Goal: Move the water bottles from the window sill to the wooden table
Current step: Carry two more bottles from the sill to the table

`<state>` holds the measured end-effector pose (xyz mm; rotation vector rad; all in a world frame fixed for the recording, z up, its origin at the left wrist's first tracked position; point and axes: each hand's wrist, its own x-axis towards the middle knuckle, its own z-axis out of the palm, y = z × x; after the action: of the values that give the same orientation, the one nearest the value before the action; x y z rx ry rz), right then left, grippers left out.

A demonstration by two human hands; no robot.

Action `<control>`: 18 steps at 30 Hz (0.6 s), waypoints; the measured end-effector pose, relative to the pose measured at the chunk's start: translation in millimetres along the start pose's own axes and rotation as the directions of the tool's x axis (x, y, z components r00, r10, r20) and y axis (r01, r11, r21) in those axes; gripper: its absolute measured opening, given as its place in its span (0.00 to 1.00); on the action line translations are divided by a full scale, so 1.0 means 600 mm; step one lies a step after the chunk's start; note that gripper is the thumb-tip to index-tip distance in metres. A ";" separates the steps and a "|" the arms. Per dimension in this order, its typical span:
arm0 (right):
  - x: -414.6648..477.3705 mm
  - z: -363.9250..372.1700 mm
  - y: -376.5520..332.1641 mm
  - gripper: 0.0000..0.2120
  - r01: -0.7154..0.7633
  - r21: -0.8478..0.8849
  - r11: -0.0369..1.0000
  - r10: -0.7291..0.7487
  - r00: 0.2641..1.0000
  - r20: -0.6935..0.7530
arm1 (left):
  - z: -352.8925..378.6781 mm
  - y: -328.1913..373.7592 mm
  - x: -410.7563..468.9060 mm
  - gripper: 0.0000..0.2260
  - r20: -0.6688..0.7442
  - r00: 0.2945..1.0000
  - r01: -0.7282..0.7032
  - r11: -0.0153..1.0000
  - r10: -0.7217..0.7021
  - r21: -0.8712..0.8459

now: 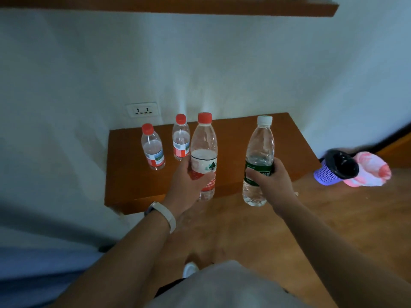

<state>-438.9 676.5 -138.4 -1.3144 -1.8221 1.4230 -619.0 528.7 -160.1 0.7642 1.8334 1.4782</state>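
- My left hand point(189, 183) curls round a red-capped bottle point(204, 138), upright at the near edge of the wooden table point(231, 138).
- My right hand point(270, 183) grips a white-capped bottle point(260, 141), upright just right of it.
- Left of my left hand, a nearer small bottle point(153, 147) and a farther small bottle point(181, 138) stand on the table.

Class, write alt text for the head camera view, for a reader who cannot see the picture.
A person holds a water bottle in each hand at a wooden table's front edge: a red-capped bottle in the left hand, a white-capped bottle in the right hand. Two small bottles stand on the table near a wall socket.
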 end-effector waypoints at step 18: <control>0.239 0.014 0.019 0.29 0.037 -0.095 0.995 -0.020 0.985 0.169 | 0.062 -0.027 0.179 0.23 -0.067 0.985 0.163 0.985 -0.159 0.062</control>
<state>-502.3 800.1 -177.4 -1.2423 -2.0350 1.4850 -656.6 631.7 -195.3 0.5917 1.9510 1.3565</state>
